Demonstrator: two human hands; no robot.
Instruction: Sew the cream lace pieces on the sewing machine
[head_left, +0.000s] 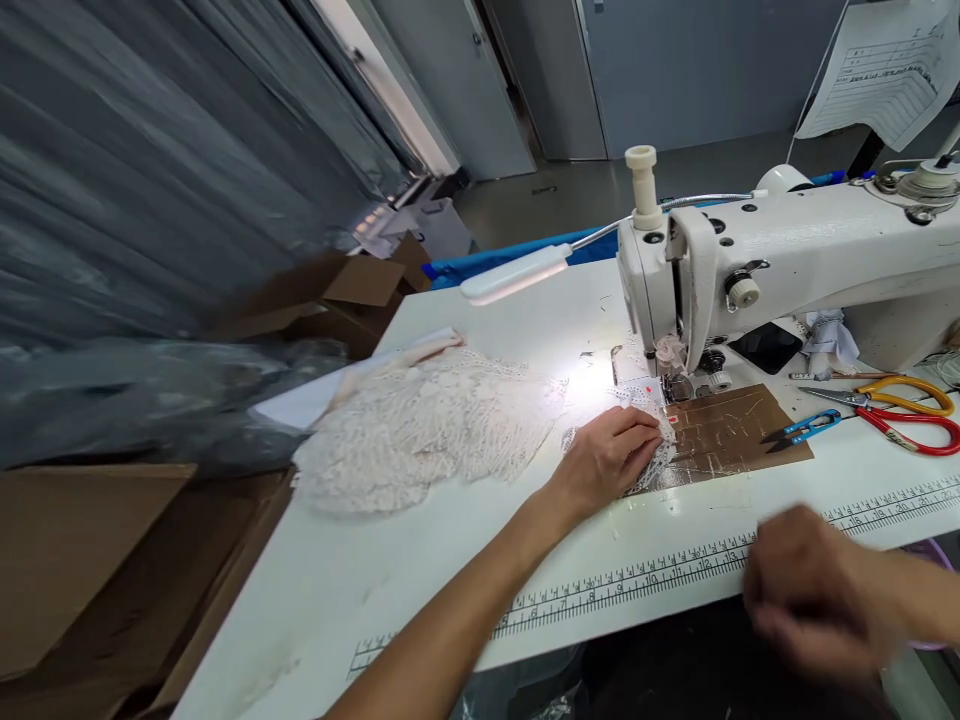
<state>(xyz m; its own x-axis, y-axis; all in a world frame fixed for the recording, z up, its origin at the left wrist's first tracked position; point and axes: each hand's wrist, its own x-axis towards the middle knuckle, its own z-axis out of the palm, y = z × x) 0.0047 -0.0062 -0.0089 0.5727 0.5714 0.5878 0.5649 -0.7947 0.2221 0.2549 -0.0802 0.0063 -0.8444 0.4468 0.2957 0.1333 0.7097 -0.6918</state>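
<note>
My left hand [609, 455] lies on a strip of white lace [651, 462] just in front of the sewing machine's needle area [679, 380], its fingers curled down onto the lace. A heap of the same white lace fabric [427, 425] sits to its left on the white table [450, 560]. My right hand [814, 590] hovers near the table's front edge over the printed ruler [675, 568]; it is blurred by motion and its fingers cannot be made out. The white sewing machine [795, 260] stands at the right.
Blue thread snips [806, 428] and yellow and red scissors [900, 412] lie right of a brown plate [731, 432]. A lit lamp [517, 273] hangs over the table. Cardboard boxes [90, 560] stand at the left, and a paper sheet [885, 70] hangs at the back right.
</note>
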